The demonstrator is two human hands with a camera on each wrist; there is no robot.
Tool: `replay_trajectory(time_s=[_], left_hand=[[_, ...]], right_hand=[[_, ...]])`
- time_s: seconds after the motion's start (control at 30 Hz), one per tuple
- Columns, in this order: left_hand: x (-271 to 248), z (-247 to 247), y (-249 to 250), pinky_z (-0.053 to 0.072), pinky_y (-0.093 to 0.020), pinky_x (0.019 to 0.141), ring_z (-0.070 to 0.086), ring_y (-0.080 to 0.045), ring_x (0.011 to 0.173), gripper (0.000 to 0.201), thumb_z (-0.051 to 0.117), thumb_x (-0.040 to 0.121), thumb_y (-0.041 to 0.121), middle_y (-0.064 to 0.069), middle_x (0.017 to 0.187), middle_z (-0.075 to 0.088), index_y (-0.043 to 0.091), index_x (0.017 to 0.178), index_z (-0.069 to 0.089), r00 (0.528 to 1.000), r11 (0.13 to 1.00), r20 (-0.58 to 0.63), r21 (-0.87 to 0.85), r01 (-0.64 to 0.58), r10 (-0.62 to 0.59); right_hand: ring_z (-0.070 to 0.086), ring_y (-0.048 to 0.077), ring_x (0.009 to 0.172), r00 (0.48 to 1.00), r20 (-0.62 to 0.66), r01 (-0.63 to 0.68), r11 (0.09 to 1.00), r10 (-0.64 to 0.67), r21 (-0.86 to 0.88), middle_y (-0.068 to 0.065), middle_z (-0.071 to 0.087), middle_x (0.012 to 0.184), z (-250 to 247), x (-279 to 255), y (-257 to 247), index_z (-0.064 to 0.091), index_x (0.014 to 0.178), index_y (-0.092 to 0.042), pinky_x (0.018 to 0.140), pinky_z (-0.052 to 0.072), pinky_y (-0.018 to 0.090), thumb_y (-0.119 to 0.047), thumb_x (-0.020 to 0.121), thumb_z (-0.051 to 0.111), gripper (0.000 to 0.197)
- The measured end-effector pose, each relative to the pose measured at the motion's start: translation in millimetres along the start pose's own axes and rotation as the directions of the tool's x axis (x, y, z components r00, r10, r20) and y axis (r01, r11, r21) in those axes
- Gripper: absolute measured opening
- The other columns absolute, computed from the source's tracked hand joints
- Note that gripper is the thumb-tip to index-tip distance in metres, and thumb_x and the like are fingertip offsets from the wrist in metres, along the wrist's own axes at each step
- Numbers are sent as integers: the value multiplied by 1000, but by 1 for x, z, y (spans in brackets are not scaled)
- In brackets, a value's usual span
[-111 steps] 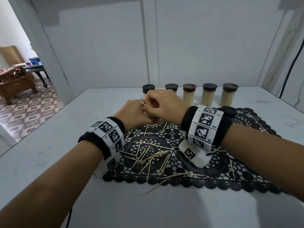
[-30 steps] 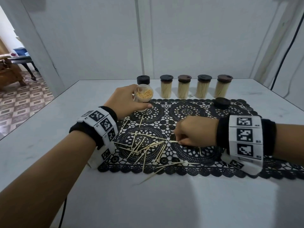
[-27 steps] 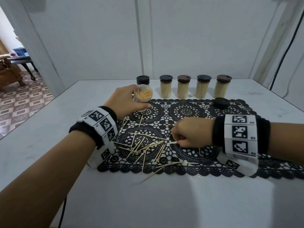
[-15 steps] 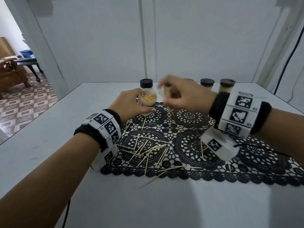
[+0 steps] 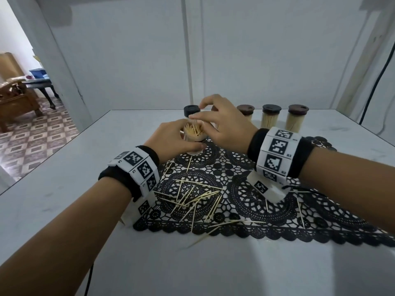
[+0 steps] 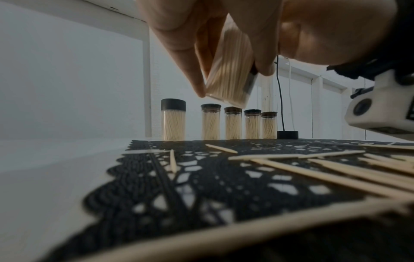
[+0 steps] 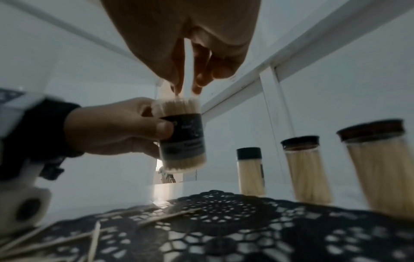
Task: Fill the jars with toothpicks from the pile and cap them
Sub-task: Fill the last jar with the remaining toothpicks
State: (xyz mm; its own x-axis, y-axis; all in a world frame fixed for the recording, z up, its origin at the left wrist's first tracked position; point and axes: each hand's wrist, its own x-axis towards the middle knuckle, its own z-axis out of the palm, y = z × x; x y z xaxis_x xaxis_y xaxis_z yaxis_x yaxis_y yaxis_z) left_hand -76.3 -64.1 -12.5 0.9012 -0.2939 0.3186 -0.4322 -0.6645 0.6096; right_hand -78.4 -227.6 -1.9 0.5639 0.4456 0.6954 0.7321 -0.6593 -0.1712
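My left hand (image 5: pixel 181 142) grips an uncapped clear jar (image 5: pixel 193 135) packed with toothpicks and holds it tilted a little above the black lace mat (image 5: pixel 245 201). In the left wrist view the jar (image 6: pixel 230 70) sits between the thumb and fingers. My right hand (image 5: pixel 198 118) hovers right over the jar's mouth. In the right wrist view its fingertips (image 7: pixel 179 86) pinch a toothpick (image 7: pixel 187 70) whose lower end reaches the jar (image 7: pixel 181 134). A loose pile of toothpicks (image 5: pixel 192 199) lies on the mat below my wrists.
Capped full jars stand in a row behind the mat: one black-lidded (image 5: pixel 191 111), then others (image 5: pixel 271 116) to the right, one hidden by my right hand. A loose black cap (image 6: pixel 287 135) lies on the mat's far right. A white wall rises close behind the table.
My right hand picked a toothpick off the mat and carried it up and left to the jar's mouth. The left hand has kept hold of the jar.
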Motion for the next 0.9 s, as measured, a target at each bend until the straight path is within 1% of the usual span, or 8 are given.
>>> replay_trajectory(time_s=[0.17,0.33,0.5,0.6,0.63,0.73,0.8,0.9], left_hand=[[-1,1,1,35,-3,42,50,15,56,33,79,72,31,20,75,55,28,99,59,999,1000,36,-20,1,0],[-1,0,1,34,-2,52,50,10,65,30,80,70,34,21,73,55,39,85,55,1000,1000,-1,-19,10,-10],[-2,1,1,35,-6,53,50,7,69,28,79,71,36,21,75,55,38,85,54,999,1000,27,-1,20,-20],[-1,2,1,35,-1,58,52,9,74,31,79,70,37,22,80,58,37,92,57,999,1000,36,18,7,-8],[-1,2,1,35,-1,59,52,8,76,35,79,70,38,21,82,58,33,98,59,999,1000,35,20,8,-9],[1,3,0,35,-5,64,53,5,80,46,79,69,40,20,87,58,28,109,60,999,998,26,56,19,-20],[0,4,1,36,-10,67,54,-3,83,51,78,69,41,14,91,59,24,113,60,999,996,20,86,24,-26],[-1,3,3,34,-11,67,52,-7,90,56,78,70,39,10,96,57,18,119,59,999,994,23,110,23,-26]], right_hand=[[58,32,83,955,240,243,924,-175,-296,18,59,109,-18,-9,2,67,111,-12,66,45,39,-24,77,34,48],[57,31,84,947,314,118,979,-60,-167,16,59,102,-26,-10,2,72,91,-12,67,50,48,-32,81,40,39],[56,35,89,888,460,190,918,-9,-349,21,54,117,-20,-15,5,59,119,-13,68,46,45,-23,76,31,53],[52,28,99,914,405,78,980,4,-185,15,50,123,-23,-13,5,59,124,-18,83,41,39,-13,83,33,48],[50,24,103,927,373,-9,997,35,-72,12,49,123,-25,-13,5,58,125,-17,88,38,30,-7,87,38,45],[48,11,104,944,287,-195,978,166,76,5,53,122,-31,-9,4,54,129,-14,82,32,7,-2,92,45,40],[51,9,104,948,259,-213,973,185,86,3,59,120,-35,-9,4,56,126,-13,79,32,3,-6,93,48,35],[58,10,90,945,219,-260,963,241,63,4,68,104,-50,-15,8,69,108,-10,75,37,11,-16,92,55,22]])
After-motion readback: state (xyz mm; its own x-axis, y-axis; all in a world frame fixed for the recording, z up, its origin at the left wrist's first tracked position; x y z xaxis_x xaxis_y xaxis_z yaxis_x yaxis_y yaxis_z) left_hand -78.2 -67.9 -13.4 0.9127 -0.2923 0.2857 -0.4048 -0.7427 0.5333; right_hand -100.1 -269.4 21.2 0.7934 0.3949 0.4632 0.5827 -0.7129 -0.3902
